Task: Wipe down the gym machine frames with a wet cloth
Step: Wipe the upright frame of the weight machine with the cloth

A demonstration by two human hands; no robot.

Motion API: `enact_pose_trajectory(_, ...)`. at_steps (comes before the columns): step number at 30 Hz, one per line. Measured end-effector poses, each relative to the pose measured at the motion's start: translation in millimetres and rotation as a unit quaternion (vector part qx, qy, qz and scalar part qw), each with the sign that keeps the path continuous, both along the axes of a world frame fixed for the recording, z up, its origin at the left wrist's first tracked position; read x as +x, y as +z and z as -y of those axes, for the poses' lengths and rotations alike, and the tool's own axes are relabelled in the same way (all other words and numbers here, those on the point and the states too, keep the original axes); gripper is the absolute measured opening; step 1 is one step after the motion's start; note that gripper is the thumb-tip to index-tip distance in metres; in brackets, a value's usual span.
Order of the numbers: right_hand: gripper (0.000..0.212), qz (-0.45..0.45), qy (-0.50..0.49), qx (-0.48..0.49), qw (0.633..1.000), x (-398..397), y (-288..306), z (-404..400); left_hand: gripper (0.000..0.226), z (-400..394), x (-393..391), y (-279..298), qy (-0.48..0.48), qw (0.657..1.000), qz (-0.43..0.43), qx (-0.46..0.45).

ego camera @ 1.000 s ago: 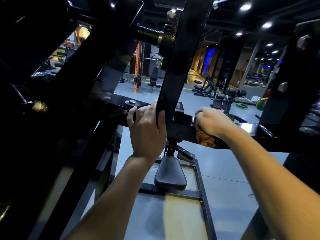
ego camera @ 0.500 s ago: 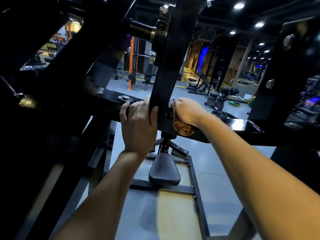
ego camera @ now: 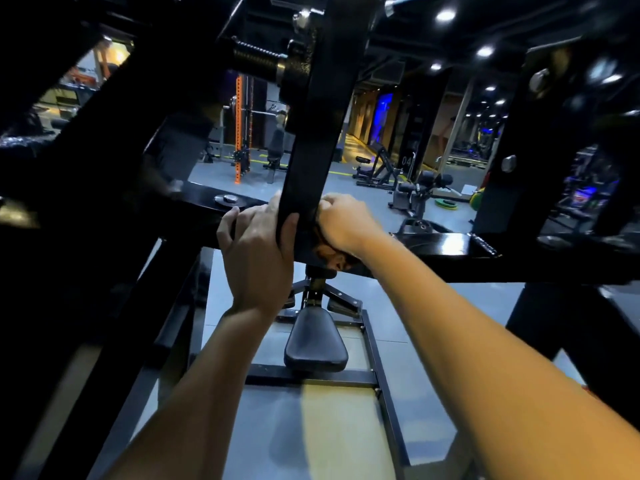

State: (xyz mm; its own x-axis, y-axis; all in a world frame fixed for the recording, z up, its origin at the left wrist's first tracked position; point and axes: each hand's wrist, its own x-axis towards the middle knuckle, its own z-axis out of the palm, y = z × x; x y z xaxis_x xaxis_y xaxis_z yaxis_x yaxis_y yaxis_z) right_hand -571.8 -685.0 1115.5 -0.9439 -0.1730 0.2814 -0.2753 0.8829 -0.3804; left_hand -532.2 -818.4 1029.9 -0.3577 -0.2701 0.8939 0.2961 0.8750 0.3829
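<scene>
A person leans into a black gym machine, wiping its horizontal crossbar (ego camera: 433, 245) where the upright post (ego camera: 311, 147) meets it. The right hand (ego camera: 343, 220), just right of the post, is clenched around a brownish cloth (ego camera: 327, 252) and presses it against the crossbar's near face, hard up to the joint; only a bunched fold of the cloth shows below the knuckles. The left hand (ego camera: 258, 244), just left of the post, grasps the frame, its thumb wrapped around the post's near edge and its fingers hooked over the crossbar, apparently bracing. Below the post sits a small padded seat (ego camera: 316, 346) on its floor frame. The corner at the joint looks like the spot that traps grime, so the stroke likely wants firm pressure, the cloth worked into the angle, then drawn back along the bar, with the left hand shifted so the metal under it gets wiped too.
</scene>
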Motion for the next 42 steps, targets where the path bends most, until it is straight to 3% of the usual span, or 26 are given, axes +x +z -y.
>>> enact_pose_trajectory(7,0.033,0.036,-0.114,0.102,0.988,15.1,10.5,-136.5,0.038,-2.7,-2.9,-1.5,0.013,1.000,-0.017,0.012)
enact_pose_trajectory(10,0.036,0.013,-0.152,0.091,0.984,10.6,5.5,-120.1,0.038,-6.3,-4.9,-2.0,0.008,0.999,-0.020,0.023)
enact_pose_trajectory(13,0.043,0.015,-0.087,0.057,0.994,5.2,-8.1,-62.0,0.040,-6.5,-5.3,-3.0,0.015,1.000,-0.011,0.021)
enact_pose_trajectory(15,0.035,0.020,-0.035,0.016,0.999,11.4,-8.7,-35.1,0.040,-6.0,-4.9,-4.2,0.020,1.000,-0.012,0.015)
enact_pose_trajectory(18,0.027,0.023,0.002,0.032,0.999,17.6,-2.2,-61.6,0.043,-5.0,-5.7,-4.9,0.033,0.999,-0.012,0.001)
enact_pose_trajectory(22,0.027,0.039,-0.105,0.130,0.985,27.8,14.4,-144.0,0.045,-6.2,-5.5,-4.9,0.038,0.999,-0.015,0.002)
enact_pose_trajectory(27,0.024,-0.008,-0.158,0.111,0.981,15.9,4.5,-150.3,0.042,-7.8,-5.9,-3.8,0.035,0.999,-0.023,0.012)
enact_pose_trajectory(30,0.018,-0.003,-0.081,0.078,0.994,11.7,-8.6,-100.5,0.042,-8.8,-8.3,-5.3,0.036,0.999,-0.019,0.014)
enact_pose_trajectory(34,0.029,0.034,-0.002,0.033,0.999,11.9,-3.5,-73.7,0.046,-6.4,-7.0,-6.1,0.039,0.999,-0.008,-0.004)
enact_pose_trajectory(39,0.024,0.109,-0.091,0.211,0.967,-0.6,30.8,-126.3,0.044,-4.3,-3.6,-4.4,0.035,0.999,-0.007,-0.010)
enact_pose_trajectory(42,0.019,0.090,-0.118,0.205,0.968,9.6,28.5,-144.7,0.041,-2.1,-2.8,-3.5,0.030,0.999,-0.012,-0.012)
